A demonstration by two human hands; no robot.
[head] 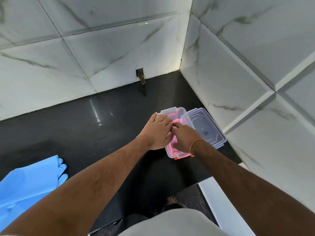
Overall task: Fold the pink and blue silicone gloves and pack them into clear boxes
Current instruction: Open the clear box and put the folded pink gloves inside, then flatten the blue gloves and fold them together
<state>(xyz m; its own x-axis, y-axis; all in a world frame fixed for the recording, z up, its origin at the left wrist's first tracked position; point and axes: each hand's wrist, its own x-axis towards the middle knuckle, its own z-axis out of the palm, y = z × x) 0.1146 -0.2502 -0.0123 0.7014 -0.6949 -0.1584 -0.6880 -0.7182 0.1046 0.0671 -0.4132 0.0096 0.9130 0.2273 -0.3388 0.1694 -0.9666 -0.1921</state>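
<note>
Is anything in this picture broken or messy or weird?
One odd spot: a small rough hole in the marble wall tile just above the black countertop, with something brown poking out. The clear box, its lid and the blue gloves look fine.
</note>
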